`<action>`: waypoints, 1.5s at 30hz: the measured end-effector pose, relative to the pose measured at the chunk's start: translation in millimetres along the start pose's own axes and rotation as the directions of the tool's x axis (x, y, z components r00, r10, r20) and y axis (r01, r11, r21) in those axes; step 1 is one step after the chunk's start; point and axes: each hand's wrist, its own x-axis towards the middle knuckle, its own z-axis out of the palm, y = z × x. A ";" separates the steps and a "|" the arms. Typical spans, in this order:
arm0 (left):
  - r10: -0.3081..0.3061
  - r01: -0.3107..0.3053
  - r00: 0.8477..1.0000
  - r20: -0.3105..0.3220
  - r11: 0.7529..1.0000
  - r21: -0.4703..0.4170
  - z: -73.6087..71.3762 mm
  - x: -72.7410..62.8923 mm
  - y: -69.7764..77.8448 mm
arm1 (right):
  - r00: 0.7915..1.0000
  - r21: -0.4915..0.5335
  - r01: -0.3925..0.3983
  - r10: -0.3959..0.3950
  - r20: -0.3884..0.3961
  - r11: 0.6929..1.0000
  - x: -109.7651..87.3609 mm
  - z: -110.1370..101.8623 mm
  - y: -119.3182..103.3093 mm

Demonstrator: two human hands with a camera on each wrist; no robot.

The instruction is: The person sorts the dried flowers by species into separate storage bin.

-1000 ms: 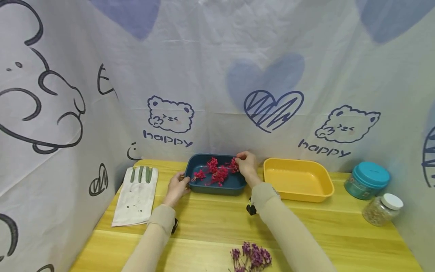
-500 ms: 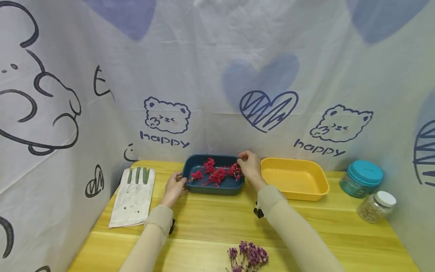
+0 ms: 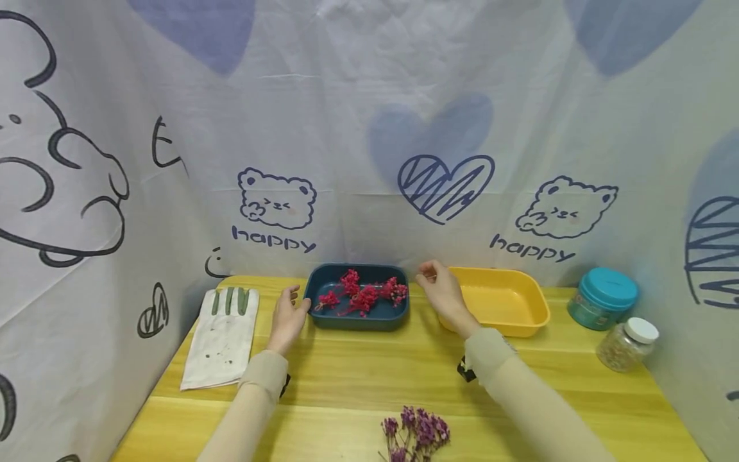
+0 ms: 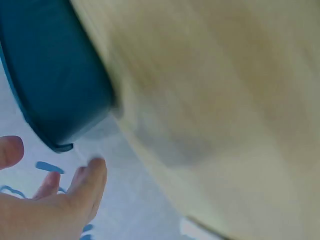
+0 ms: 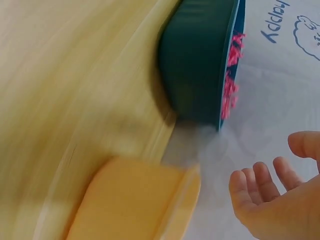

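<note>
A dark blue plastic tray stands at the back of the table with several sprigs of red dried flowers lying in it. At its left end is my left hand, with fingers extended and thumb nearest the rim; the left wrist view shows a gap between fingers and tray. My right hand hovers between the blue tray and the yellow tray, its fingers loosely bent and holding nothing. In the right wrist view, those fingers are apart from the blue tray wall.
Purple dried flowers lie near the table's front. On the left is a white cloth with green marks. A turquoise-lidded tub and a white-capped clear jar stand at the right. A printed curtain borders the table's back.
My left hand has let go of the blue tray's left end. The right hand has moved right, off the red flowers and the tray's rim, towards the yellow tray.
</note>
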 end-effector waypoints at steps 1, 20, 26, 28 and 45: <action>0.027 -0.027 1.000 -0.014 0.999 0.025 1.1 -0.3 2.0 | 1.000 -0.019 0.008 -0.008 0.000 1.000 -2.1 -5.6 2.6; 0.370 -0.376 0.926 0.071 0.916 0.138 35.2 -42.4 74.5 | 0.984 -0.305 -0.036 -0.019 -0.176 0.952 -24.2 -113.4 83.0; 0.457 -0.468 0.881 0.124 0.880 0.085 45.3 -57.8 84.6 | 0.964 -0.355 -0.162 0.070 -0.258 0.921 -28.2 -138.8 116.9; 0.436 -0.453 0.876 0.204 0.890 0.042 46.8 -65.4 87.5 | 0.955 -0.348 -0.215 0.123 -0.268 0.912 -30.3 -144.4 124.5; 0.007 -0.220 0.622 0.783 0.961 0.166 53.0 -137.8 68.9 | 0.930 -0.270 -0.367 0.352 -0.102 0.890 -38.9 -157.5 145.8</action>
